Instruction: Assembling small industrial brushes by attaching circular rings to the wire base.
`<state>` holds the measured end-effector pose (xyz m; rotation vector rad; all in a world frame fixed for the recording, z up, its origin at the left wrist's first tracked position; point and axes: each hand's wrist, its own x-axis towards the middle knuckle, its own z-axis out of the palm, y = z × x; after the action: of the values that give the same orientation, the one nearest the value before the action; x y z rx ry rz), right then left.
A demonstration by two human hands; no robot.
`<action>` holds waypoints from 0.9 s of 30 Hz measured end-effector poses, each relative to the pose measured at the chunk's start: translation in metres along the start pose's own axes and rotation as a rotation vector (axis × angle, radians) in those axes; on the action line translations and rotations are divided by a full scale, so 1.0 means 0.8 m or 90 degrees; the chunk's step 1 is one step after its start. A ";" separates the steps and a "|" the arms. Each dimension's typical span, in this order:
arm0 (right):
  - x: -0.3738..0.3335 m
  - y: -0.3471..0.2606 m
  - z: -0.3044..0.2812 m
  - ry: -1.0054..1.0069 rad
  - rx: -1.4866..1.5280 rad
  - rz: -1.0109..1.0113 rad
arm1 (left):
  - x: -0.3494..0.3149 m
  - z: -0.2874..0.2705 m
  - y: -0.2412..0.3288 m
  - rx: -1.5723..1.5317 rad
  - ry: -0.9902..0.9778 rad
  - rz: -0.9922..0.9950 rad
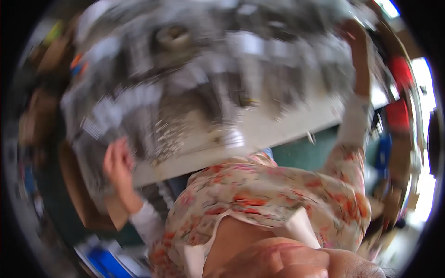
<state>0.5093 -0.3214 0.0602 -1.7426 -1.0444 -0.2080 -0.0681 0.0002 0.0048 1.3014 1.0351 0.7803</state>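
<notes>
Motion smears most of the picture. My left hand [119, 160] is over the left part of the pale table [266, 123], beside clear plastic bags with white labels [109, 111]. Its fingers point away from me and look partly bent; blur hides whether anything is between them. My right hand [354, 34] reaches to the far right of the table, at the edge of more blurred clear bags [336, 76]. Its fingers are smeared, and I cannot make out what they touch. A scatter of small shiny pieces [171, 139] lies on the table between my hands, closer to the left one.
A ring-shaped roll [174, 37] sits among the bags at the back. An open cardboard box [79, 185] stands left of the table. Red objects [398, 113] and a blue one [383, 153] are at the right. Something blue and white [109, 263] lies at the lower left.
</notes>
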 end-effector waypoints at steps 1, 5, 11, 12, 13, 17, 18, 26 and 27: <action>-0.001 -0.063 0.063 0.002 0.041 0.020 | -0.024 0.009 0.012 -0.023 -0.022 0.004; -0.066 -0.193 0.225 -0.273 0.591 0.081 | -0.027 0.085 0.025 -0.041 -0.270 0.269; -0.157 -0.319 0.385 -0.426 0.499 0.125 | -0.027 0.155 0.023 -0.058 -0.022 0.488; -0.159 -0.329 0.391 -0.442 0.509 0.116 | -0.025 0.143 0.024 -0.050 -0.003 0.492; -0.160 -0.342 0.394 -0.393 0.640 0.104 | -0.024 0.130 0.025 0.051 0.108 0.610; -0.143 -0.318 0.405 -0.397 0.691 0.118 | -0.009 0.093 0.016 0.081 0.189 0.740; -0.151 -0.307 0.413 -0.470 0.718 0.208 | -0.010 0.096 0.008 0.101 0.130 0.751; -0.141 -0.292 0.392 -0.459 1.250 0.525 | -0.049 0.096 0.039 0.091 -0.178 0.531; -0.132 -0.294 0.380 -0.495 1.153 0.489 | -0.047 0.088 0.041 0.271 -0.107 0.724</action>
<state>0.1748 -0.1071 0.0259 -0.2988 -0.4839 1.5235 -0.0137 -0.0565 0.0405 2.3209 0.2336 1.2758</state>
